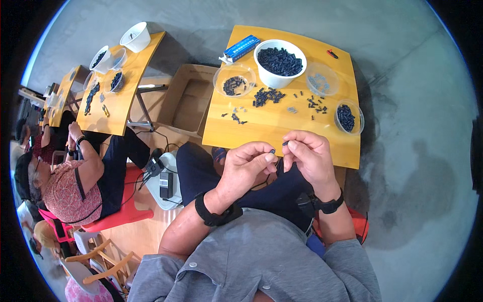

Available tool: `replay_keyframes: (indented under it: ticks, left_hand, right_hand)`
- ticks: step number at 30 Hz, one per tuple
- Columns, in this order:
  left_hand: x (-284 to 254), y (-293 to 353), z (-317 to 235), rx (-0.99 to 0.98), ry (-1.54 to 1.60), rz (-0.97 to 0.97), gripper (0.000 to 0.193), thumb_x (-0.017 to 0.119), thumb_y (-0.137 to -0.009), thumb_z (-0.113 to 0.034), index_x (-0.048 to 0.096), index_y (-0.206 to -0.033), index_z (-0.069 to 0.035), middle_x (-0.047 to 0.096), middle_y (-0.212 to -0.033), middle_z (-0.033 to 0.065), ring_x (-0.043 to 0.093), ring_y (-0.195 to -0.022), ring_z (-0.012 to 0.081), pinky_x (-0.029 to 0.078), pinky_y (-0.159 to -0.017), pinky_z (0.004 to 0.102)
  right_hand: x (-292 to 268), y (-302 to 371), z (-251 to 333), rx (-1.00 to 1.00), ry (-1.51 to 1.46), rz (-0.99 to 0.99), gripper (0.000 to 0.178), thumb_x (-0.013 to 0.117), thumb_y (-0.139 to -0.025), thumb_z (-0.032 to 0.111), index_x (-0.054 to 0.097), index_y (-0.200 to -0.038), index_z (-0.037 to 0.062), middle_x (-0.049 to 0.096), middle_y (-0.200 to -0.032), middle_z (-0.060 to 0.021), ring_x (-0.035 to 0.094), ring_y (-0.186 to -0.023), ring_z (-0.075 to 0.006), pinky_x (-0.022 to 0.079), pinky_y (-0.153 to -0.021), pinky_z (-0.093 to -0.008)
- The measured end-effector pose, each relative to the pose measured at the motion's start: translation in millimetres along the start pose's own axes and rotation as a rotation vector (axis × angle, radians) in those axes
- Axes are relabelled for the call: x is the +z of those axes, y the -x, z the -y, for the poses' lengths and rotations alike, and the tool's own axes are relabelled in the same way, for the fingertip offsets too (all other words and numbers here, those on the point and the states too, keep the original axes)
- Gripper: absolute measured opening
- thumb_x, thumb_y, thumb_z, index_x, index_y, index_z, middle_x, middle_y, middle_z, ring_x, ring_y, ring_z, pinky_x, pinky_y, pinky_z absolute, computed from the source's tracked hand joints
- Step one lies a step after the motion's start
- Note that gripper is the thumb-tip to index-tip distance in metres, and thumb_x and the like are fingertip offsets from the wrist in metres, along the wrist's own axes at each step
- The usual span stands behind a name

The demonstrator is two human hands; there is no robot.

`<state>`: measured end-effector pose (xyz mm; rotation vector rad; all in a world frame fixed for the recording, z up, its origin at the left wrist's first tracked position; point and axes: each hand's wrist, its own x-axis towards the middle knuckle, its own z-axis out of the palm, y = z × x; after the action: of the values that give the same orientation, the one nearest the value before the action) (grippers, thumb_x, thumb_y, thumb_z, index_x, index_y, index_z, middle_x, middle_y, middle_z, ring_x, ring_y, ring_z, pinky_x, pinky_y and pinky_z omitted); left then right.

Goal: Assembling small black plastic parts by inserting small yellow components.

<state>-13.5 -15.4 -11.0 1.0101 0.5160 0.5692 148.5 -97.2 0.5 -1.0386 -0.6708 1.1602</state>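
Note:
Just past the near edge of the yellow table (282,133), my left hand (242,170) pinches a small dark plastic piece (272,151) between thumb and forefinger. Close beside it, my right hand (313,155) grips another small dark piece (286,143), mostly covered by the fingertips. A narrow gap separates the two pieces. On the tabletop lie a pile of dark pieces (266,96), a few loose dark ones (236,118) and small grey bits (292,109). Behind them stands a white bucket (276,79) full of dark pieces.
Clear bowls stand left (221,74), right (328,91) and far right (360,122), each with small parts. A blue box (241,49) and a red-black tool (332,54) lie farther back. Left are a cardboard box (168,108), cables and a seated person (70,191) at another table.

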Motion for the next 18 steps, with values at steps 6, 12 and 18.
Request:
replay_keyframes:
  ticks: [6,12,18]
  left_hand:
    - [-4.3,-0.3,4.6,0.024,0.018,0.038,0.011,0.057,-0.089,-0.005,0.061,-0.098,0.0,0.065,-0.084,0.0047,0.06,-0.072,0.0083,0.05,-0.066,0.0213]
    - [-3.1,0.7,1.9,0.022,0.014,0.038,0.012,0.056,-0.089,-0.002,0.061,-0.099,0.002,0.066,-0.085,0.0072,0.062,-0.073,0.0113,0.052,-0.067,0.0236]
    - [-4.3,0.3,1.0,0.022,0.013,0.055,0.012,0.056,-0.089,-0.002,0.061,-0.099,0.002,0.066,-0.086,0.0073,0.062,-0.074,0.0116,0.052,-0.068,0.0237]
  right_hand:
    - [19.4,6.5,12.0,-0.137,0.26,0.026,0.012,0.053,-0.089,0.002,0.058,-0.099,-0.0042,0.061,-0.077,-0.0056,0.057,-0.059,-0.0071,0.048,-0.054,-0.0211]
    - [20.3,5.3,10.9,-0.178,0.371,0.039,0.009,0.053,-0.088,0.0,0.057,-0.096,-0.0042,0.061,-0.076,-0.0045,0.057,-0.059,-0.0063,0.046,-0.054,-0.02]
    - [21.5,5.1,7.3,-0.203,0.43,0.027,0.009,0.053,-0.087,-0.002,0.058,-0.094,-0.0041,0.06,-0.075,-0.0039,0.057,-0.059,-0.0062,0.046,-0.053,-0.0199]
